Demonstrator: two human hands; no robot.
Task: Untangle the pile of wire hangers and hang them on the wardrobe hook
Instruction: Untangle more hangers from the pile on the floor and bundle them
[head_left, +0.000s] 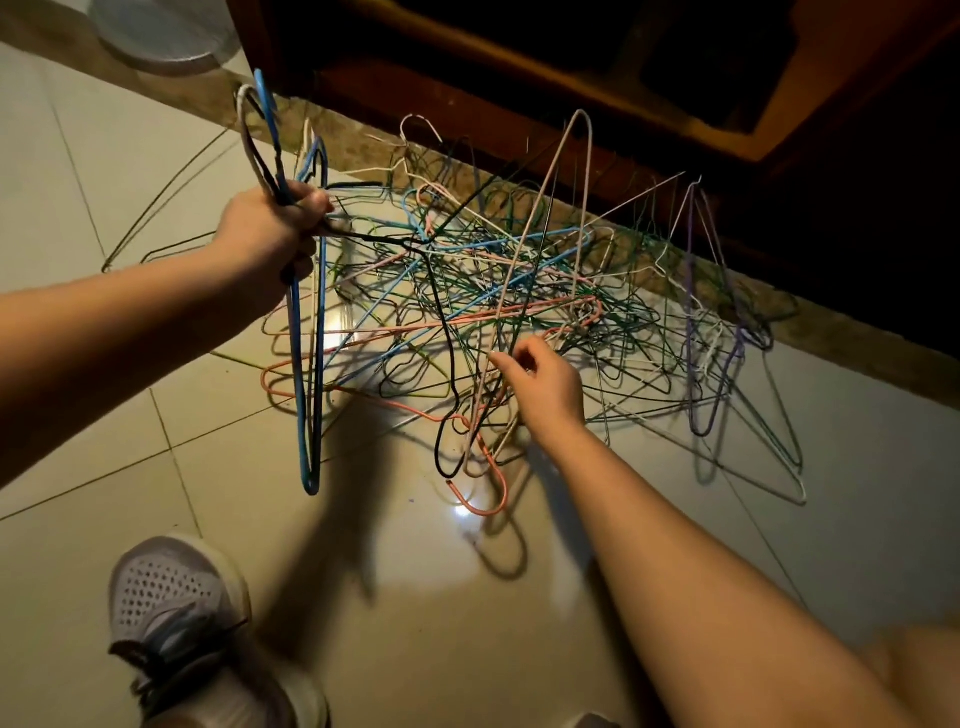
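Head view: one frame, looking down at both hands.
Floor (857, 441): pale glossy tiles, carries the whole tangle.
Wardrobe (519, 78): dark wood, top of frame; hook not in view.
Pile of wire hangers (519, 270): many colours, knotted together on floor just before wardrobe.
Left hand (270, 223): grip closed round a small bunch of hangers, raised off floor; blue hanger (295, 364) dangles from it, a black wire runs from the fist into pile.
Right hand (545, 384): finger and thumb pinch a pale hanger (535, 228) that stands up out of pile.
Shoe (171, 597): white mesh, bottom left.
Progress: early, I judge; few freed, none seen hung, most of pile left.
Writing: none readable.
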